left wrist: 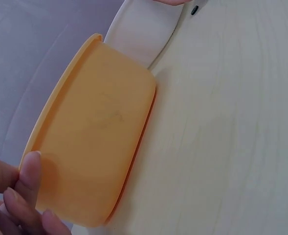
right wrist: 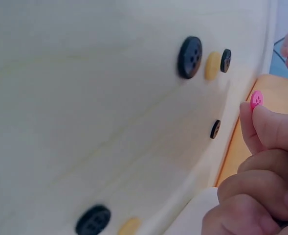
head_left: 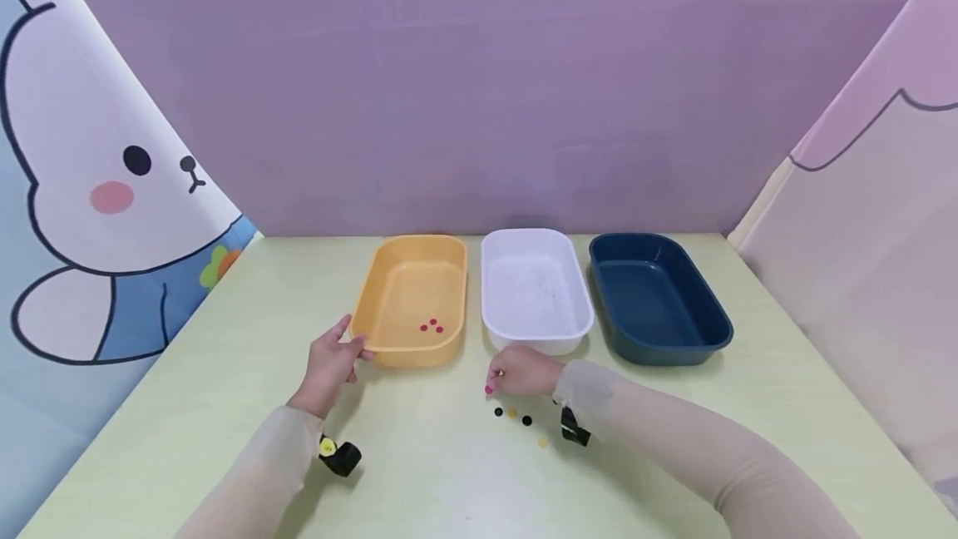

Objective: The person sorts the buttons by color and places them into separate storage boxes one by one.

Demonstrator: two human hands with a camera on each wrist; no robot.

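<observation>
My right hand (head_left: 524, 370) pinches a pink button (right wrist: 256, 100) between thumb and forefinger, its other fingers curled under. That hand is just in front of the white tray (head_left: 537, 331), above the table. At the near left corner of the orange tray (head_left: 407, 356), my left hand (head_left: 333, 363) grips the rim between thumb and fingers. Three dark pink buttons (head_left: 432, 323) lie inside the orange tray. On the table below the right hand are several black buttons (right wrist: 189, 58) and yellow buttons (right wrist: 212, 66), loosely scattered.
A dark blue tray (head_left: 659, 352) stands right of the white one, the three trays side by side along the table's back edge. Behind them rises a purple cloth wall (head_left: 494, 90). A cartoon-printed cloth (head_left: 112, 273) hangs on the left, a pale one (head_left: 883, 273) on the right.
</observation>
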